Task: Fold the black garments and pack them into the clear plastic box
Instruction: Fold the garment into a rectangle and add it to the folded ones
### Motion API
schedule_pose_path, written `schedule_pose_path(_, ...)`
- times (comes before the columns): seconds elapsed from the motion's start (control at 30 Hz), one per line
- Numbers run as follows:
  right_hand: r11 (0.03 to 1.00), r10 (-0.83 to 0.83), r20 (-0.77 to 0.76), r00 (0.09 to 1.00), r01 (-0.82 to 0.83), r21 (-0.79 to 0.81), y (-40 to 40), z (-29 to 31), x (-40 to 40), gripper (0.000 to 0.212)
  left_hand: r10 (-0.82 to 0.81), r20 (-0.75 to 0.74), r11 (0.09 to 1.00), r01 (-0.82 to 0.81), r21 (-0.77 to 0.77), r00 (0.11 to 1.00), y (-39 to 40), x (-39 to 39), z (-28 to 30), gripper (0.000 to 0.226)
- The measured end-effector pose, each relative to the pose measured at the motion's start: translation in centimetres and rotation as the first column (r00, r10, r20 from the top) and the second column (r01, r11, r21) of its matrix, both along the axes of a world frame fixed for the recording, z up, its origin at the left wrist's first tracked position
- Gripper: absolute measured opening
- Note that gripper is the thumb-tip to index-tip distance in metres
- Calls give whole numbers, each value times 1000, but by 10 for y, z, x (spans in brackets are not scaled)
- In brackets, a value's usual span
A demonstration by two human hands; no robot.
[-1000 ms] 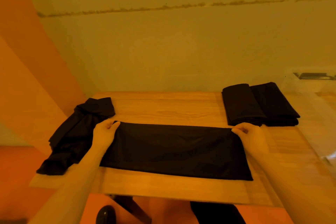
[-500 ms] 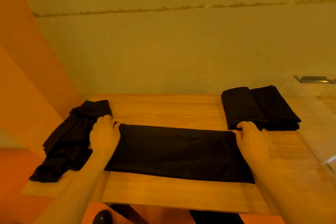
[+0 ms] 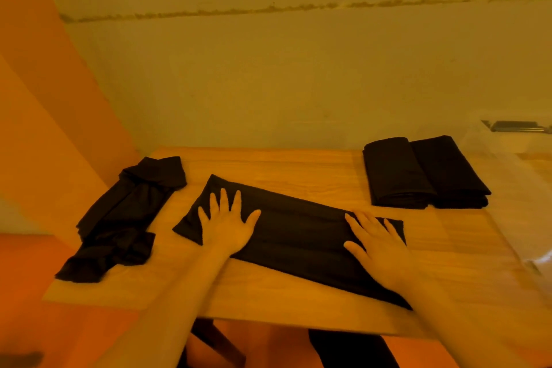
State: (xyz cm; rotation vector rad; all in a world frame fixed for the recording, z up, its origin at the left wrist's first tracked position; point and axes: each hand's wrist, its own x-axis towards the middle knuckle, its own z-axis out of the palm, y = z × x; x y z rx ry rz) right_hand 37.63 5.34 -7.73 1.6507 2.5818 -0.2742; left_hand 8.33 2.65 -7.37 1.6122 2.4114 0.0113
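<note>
Pressing flat: left hand (image 3: 226,225) | right hand (image 3: 377,243) | fingers spread, released corners | garment (image 3: 295,233) now skewed

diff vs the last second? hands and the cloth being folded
Both hands let go of the far corners they were pinching. The left hand and right hand now press flat, fingers spread, on the half-folded garment, which is narrower, its far edge folded over, and lies skewed on the table. The unfolded pile and two folded garments lie as before.
</note>
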Motion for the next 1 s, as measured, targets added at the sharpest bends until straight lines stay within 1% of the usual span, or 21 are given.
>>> schedule_pose_path(0.07, 998, -55, 0, 999, 55, 9, -23, -2, -3, 130, -79, 17, 997, 79, 5, 997, 15, -5, 4, 72)
schedule_pose_path(0.1, 997, -73, 5, 997, 73, 8, -37, -1, -6, 127, -112, -13, 993, 112, 23, 994, 21, -6, 7, 72)
schedule_pose_path(0.13, 996, -93, -5, 996, 93, -5, -49, 1, -8, 118, -132, -78, 989, 136, 61, 988, 25, -3, 10, 72)
schedule_pose_path(0.2, 995, -99, -57, 993, 97, -38, -61, 9, -6, 77, -93, -180, 974, 127, 188, 979, 20, 16, 19, 71)
schedule_pose_path(0.23, 997, -70, -87, 994, 67, -39, -59, 16, -2, 64, -58, -161, 967, 96, 236, 985, 13, 31, 22, 71)
schedule_pose_path(0.27, 1000, -20, -124, 992, 18, -15, -53, 21, 5, 62, -37, -101, 969, 60, 240, 994, 2, 49, 23, 71)
schedule_pose_path(0.3, 999, 48, -141, 989, -48, 4, -46, 24, 13, 68, -23, -29, 980, 28, 199, 999, -10, 66, 22, 72)
schedule_pose_path(0.33, 993, 119, -140, 983, -121, -5, -38, 24, 19, 86, -13, 19, 992, 10, 124, 1000, -23, 82, 18, 73)
schedule_pose_path(0.37, 982, 174, -134, 976, -182, -48, -32, 22, 25, 106, -5, 24, 999, 4, 52, 1000, -34, 94, 12, 75)
schedule_pose_path(0.4, 972, 209, -116, 971, -220, -86, -28, 20, 28, 118, -4, 0, 1000, 4, 3, 1000, -42, 100, 5, 76)
schedule_pose_path(0.43, 965, 235, -84, 968, -243, -99, -27, 16, 31, 124, -6, -28, 1000, 6, -17, 1000, -45, 102, 0, 76)
schedule_pose_path(0.5, 969, 231, -50, 972, -234, -73, -32, 12, 31, 124, -37, -61, 999, 37, 8, 997, -39, 98, -5, 74)
schedule_pose_path(0.63, 987, 160, -53, 986, -159, 22, -69, 4, 22, 121, -208, -65, 978, 209, 20, 976, -15, 81, -4, 69)
schedule_pose_path(0.7, 980, 178, -49, 983, -173, 101, -92, 8, 16, 105, -271, -97, 962, 273, 3, 958, -6, 76, 2, 68)
schedule_pose_path(0.73, 979, 197, -69, 978, -191, 73, -101, 10, 16, 98, -284, -138, 957, 289, 11, 949, -7, 78, 5, 67)
schedule_pose_path(0.8, 968, 223, -75, 972, -230, -98, -108, 15, 22, 95, -288, -195, 946, 310, 96, 938, -23, 90, 12, 65)
schedule_pose_path(0.83, 960, 244, -65, 968, -251, -122, -104, 21, 26, 95, -310, -186, 929, 338, 148, 932, -39, 98, 11, 63)
schedule_pose_path(0.9, 944, 306, -42, 951, -309, -115, -94, 22, 41, 95, -438, -103, 859, 449, 246, 893, -80, 115, 6, 59)
schedule_pose_path(0.93, 935, 344, -21, 939, -344, -85, -92, 22, 48, 95, -515, -63, 814, 511, 277, 855, -102, 122, 1, 59)
schedule_pose_path(0.97, 925, 379, 17, 925, -379, -2, -90, 16, 53, 94, -587, -64, 768, 580, 273, 807, -120, 127, -6, 60)
schedule_pose_path(1.0, 929, 364, 45, 930, -367, 57, -91, 10, 56, 90, -641, -122, 724, 650, 230, 757, -134, 130, -15, 61)
